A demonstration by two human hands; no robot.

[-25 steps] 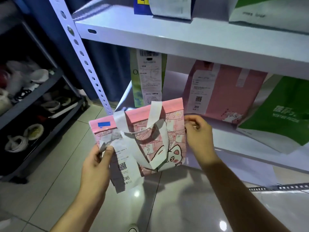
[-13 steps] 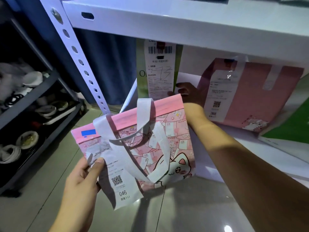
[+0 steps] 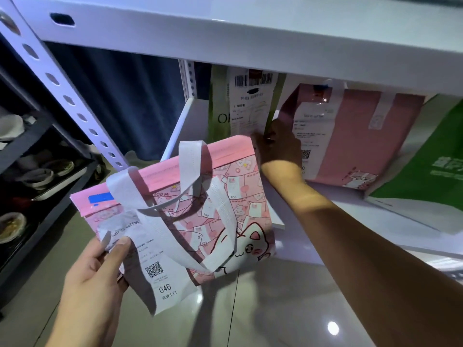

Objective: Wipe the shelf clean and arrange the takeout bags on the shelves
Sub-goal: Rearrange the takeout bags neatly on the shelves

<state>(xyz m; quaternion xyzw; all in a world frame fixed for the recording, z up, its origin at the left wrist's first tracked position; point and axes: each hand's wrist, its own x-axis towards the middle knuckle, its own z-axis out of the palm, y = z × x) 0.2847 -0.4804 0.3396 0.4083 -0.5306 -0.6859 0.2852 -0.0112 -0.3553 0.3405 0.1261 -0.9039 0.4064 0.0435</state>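
Note:
My left hand holds a pink takeout bag with a cat drawing, white handles and a receipt marked 046, in front of the lower white shelf. My right hand reaches under the upper shelf board and grips the lower right edge of a tall green-and-white bag with a long barcode receipt, standing at the shelf's left end. A second pink bag stands just right of that hand. A green bag leans at the far right.
A white perforated shelf post runs diagonally at the left. Beyond it a dark rack holds bowls and dishes. Dark blue curtain hangs behind the shelf. Glossy tiled floor lies below.
My right hand let go of the cat bag and reached back to the green-and-white bag's edge. The view dipped lower under the upper shelf. My left hand alone now holds the cat bag.

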